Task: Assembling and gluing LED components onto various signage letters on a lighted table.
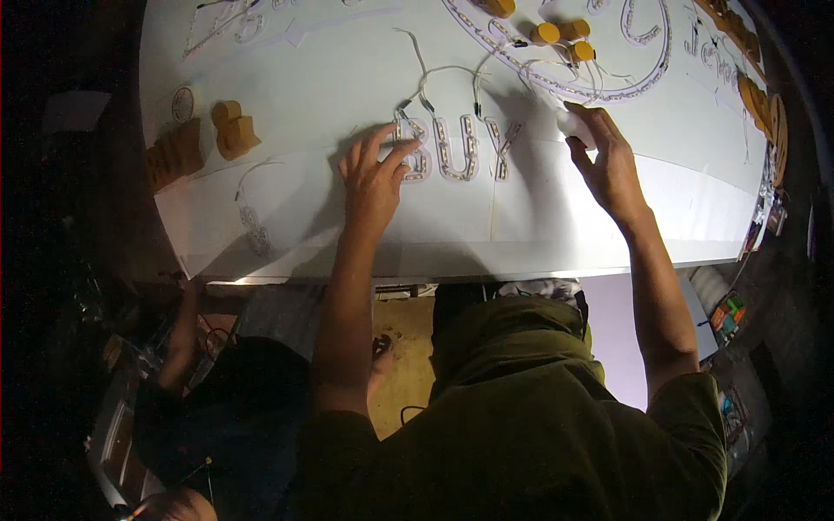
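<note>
Well, letters (472, 152): three pale shapes with little lights inside, in a row from the left hand (373, 181) toward the right hand (612, 165).
Wires (477, 89): thin, white, above the letters.
Left grip: fingers spread, touching the first letter.
Right grip: thumb and finger apart; can't tell if holding anything.
Yellow blocks (232, 135): left of the left hand.

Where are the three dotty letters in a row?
In the head view's upper middle, the three dotty letters lie on the white board, mostly between the left hand and right hand.
</note>
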`<state>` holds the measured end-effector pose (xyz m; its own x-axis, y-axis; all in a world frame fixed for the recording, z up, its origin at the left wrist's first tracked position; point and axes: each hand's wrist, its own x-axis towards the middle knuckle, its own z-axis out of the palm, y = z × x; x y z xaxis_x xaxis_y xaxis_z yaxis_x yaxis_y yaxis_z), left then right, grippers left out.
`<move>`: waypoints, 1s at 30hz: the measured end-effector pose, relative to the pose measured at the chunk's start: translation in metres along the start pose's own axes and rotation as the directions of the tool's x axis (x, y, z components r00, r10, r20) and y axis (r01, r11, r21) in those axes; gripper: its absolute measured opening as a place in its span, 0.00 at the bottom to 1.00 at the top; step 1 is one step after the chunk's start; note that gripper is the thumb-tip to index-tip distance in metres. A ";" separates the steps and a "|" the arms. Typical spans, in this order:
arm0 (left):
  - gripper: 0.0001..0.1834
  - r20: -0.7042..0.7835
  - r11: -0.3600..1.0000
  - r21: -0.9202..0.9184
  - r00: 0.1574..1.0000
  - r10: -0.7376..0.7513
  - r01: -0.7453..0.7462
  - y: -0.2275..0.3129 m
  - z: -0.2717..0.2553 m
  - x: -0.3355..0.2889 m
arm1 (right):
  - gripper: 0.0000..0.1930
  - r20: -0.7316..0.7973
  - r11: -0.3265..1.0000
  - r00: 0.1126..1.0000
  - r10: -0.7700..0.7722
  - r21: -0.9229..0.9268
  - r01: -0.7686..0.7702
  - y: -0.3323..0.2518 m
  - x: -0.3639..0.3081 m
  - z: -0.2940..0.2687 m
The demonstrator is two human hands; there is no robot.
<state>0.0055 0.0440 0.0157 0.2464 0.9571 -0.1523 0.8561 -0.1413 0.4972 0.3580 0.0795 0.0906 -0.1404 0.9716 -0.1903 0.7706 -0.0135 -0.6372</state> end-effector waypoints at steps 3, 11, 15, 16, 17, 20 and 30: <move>0.25 0.020 1.000 -0.003 1.000 -0.001 0.001 -0.002 0.000 0.002 | 0.26 0.033 0.998 0.997 -0.066 -0.011 0.067 -0.002 0.011 0.001; 0.26 -0.011 0.999 -0.028 1.000 -0.023 0.023 0.000 0.001 -0.001 | 0.27 0.198 0.779 0.976 0.085 0.598 -0.189 0.004 0.008 0.010; 0.25 -0.019 0.999 -0.034 1.000 -0.012 0.012 -0.003 0.002 0.000 | 0.30 0.295 0.803 0.949 0.116 0.534 -0.264 -0.009 0.000 0.010; 0.25 -0.020 0.999 -0.034 1.000 -0.016 0.015 -0.004 0.002 0.000 | 0.30 0.295 0.855 0.936 0.192 0.418 -0.307 -0.011 -0.002 0.011; 0.25 -0.014 0.999 -0.045 1.000 -0.016 0.015 -0.003 0.002 0.001 | 0.31 0.285 0.890 0.921 0.266 0.295 -0.348 -0.013 -0.004 0.011; 0.25 -0.004 0.999 -0.039 1.000 -0.017 0.016 -0.004 0.001 0.001 | 0.28 0.226 0.905 0.956 0.185 0.341 -0.255 -0.013 -0.009 0.016; 0.26 0.000 1.000 0.006 1.000 -0.007 0.007 -0.004 0.000 0.000 | 0.22 0.259 0.994 0.962 -0.080 0.089 0.059 -0.020 0.026 0.001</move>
<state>0.0024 0.0446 0.0138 0.2401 0.9582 -0.1556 0.8606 -0.1360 0.4908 0.3381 0.1050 0.0974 -0.3584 0.8749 -0.3257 0.7024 0.0228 -0.7114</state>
